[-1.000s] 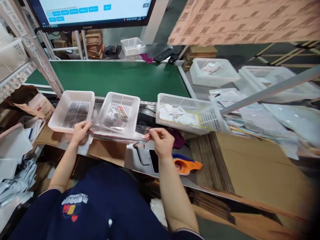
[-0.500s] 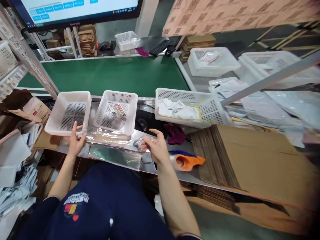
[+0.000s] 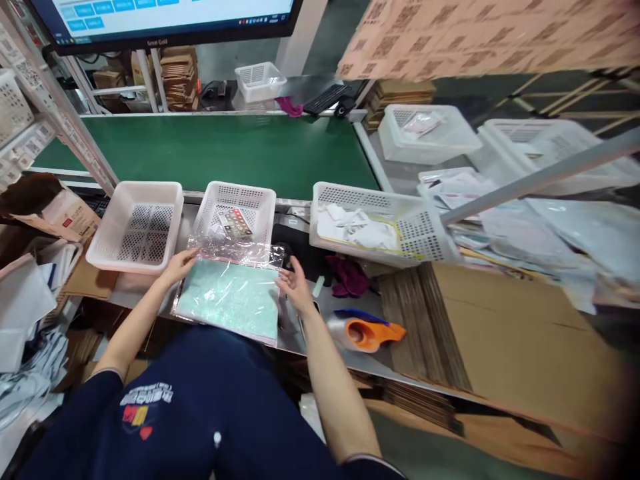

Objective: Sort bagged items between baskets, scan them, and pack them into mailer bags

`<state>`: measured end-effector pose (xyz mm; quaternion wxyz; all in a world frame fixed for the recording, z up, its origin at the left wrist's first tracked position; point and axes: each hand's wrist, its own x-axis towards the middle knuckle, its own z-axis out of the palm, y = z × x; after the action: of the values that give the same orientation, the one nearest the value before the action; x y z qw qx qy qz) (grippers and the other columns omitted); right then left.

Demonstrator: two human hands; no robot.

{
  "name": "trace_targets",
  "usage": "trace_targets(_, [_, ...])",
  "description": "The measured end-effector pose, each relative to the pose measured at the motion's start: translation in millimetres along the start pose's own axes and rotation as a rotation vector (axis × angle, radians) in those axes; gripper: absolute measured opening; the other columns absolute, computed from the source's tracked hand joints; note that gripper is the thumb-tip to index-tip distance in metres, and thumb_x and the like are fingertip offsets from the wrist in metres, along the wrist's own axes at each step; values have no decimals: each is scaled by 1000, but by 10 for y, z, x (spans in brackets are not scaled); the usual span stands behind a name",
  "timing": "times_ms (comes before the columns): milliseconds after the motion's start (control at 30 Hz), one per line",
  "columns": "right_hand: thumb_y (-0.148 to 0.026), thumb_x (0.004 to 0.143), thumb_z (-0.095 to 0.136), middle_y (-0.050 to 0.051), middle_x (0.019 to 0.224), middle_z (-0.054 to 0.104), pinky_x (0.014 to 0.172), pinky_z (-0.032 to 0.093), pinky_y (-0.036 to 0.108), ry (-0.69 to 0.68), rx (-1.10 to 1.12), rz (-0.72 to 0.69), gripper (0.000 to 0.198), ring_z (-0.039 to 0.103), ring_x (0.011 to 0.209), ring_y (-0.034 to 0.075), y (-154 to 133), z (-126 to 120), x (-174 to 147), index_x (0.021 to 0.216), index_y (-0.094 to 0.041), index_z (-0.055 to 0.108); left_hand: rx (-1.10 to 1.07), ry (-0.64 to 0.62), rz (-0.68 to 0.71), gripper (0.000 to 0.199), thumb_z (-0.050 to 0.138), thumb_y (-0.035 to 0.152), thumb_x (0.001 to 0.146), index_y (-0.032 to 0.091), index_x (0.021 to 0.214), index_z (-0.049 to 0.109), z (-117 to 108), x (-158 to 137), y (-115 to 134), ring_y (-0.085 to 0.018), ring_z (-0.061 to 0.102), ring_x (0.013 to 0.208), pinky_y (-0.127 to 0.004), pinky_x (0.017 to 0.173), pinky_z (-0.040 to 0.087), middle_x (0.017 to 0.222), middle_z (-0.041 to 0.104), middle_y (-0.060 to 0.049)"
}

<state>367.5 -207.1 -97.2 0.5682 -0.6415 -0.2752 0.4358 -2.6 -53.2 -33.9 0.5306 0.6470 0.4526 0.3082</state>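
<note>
A flat mint-green packet [image 3: 227,297] in a clear plastic bag lies at the bench's front edge, close to my body. Its clear upper part [image 3: 235,252] reaches over the front rim of the middle white basket [image 3: 200,220]. My left hand [image 3: 181,267] pinches the bag at its upper left corner. At the upper right corner is my right hand [image 3: 296,287], its fingertips closed on the bag's edge. Inside the middle basket lies a small card with coloured squares [image 3: 236,223]. A tape dispenser with an orange body [image 3: 365,335] rests right of my right hand.
An empty-looking white basket [image 3: 95,243] stands at left; a long one [image 3: 325,237] with white papers at right. Stacked cardboard [image 3: 500,327] fills the right side. Behind runs a green conveyor belt [image 3: 240,150], below a monitor [image 3: 165,17]. A purple cloth [image 3: 350,275] lies mid-bench.
The packet's green face is now in full view, and its clear part has gone up over the basket rim. My left hand has moved right from the left basket's rim onto the bag.
</note>
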Motion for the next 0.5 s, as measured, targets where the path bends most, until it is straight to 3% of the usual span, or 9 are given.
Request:
trace_targets(67, [-50, 46, 95, 4, 110, 69, 90, 62, 41, -95, -121, -24, 91, 66, 98, 23, -45, -42, 87, 133, -30, 74, 26, -72, -10, 54, 95, 21, 65, 19, 118, 86, -73, 150, 14, -42, 65, 148, -51, 131, 48, 146, 80, -17])
trace_targets(133, [-41, 42, 96, 2, 101, 64, 83, 62, 41, -171, -216, -13, 76, 62, 91, 22, -107, -76, 198, 116, -28, 82, 78, -123, -31, 58, 95, 14, 54, 19, 111, 85, -149, 275, 8, -42, 68, 142, -48, 123, 53, 140, 82, -16])
trace_targets(267, [-25, 33, 94, -3, 75, 57, 56, 53, 33, -256, -257, 73, 52, 53, 66, 16, -190, -75, 375, 83, -23, 81, 241, -190, -171, 44, 90, 12, 47, 18, 90, 84, -186, 465, 0, -34, 76, 95, -43, 96, 61, 95, 83, -9])
trace_targets(367, [-40, 38, 100, -1, 72, 60, 54, 54, 33, -284, -236, 89, 45, 57, 65, 18, -241, -85, 377, 70, -21, 73, 266, -242, -225, 26, 93, 26, 50, 19, 69, 76, -206, 502, 48, -25, 64, 69, -39, 77, 58, 65, 67, -1])
trace_targets(433, [-54, 41, 102, 6, 90, 72, 63, 59, 35, -262, -200, 47, 52, 66, 81, 23, -282, -143, 289, 67, -22, 71, 254, -252, -205, 30, 97, 35, 53, 20, 65, 73, -286, 430, 107, -25, 66, 73, -37, 77, 58, 70, 68, -2])
trace_targets(500, [-65, 46, 102, 10, 112, 78, 78, 63, 38, -238, -150, -3, 57, 70, 101, 27, -308, -234, 136, 67, -23, 69, 176, -261, -138, 37, 101, 41, 57, 20, 67, 73, -395, 280, 157, -28, 72, 91, -37, 85, 59, 91, 76, -8])
